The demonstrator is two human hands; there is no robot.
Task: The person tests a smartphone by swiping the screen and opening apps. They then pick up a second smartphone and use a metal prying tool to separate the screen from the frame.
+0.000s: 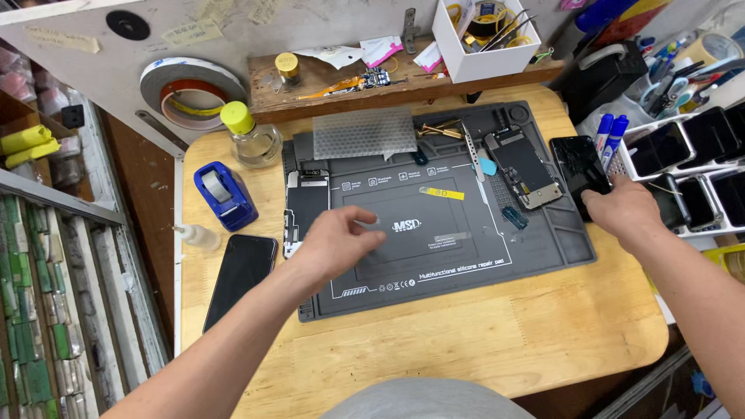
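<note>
**Two hands over a phone repair mat**

Right hand (625,211): grip clenched on a black phone screen (578,167) at the grey silicone mat's (466,264) right edge, an opened phone chassis (526,167) just left of the grip. Left hand (337,242): grip released, fingers spread, hovering over the mat; a dismantled phone body (306,203) just beside it. Wooden bench (466,334) beneath.

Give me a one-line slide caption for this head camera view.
Right hand grips black phone; left hand hovers over grey repair mat.
</note>
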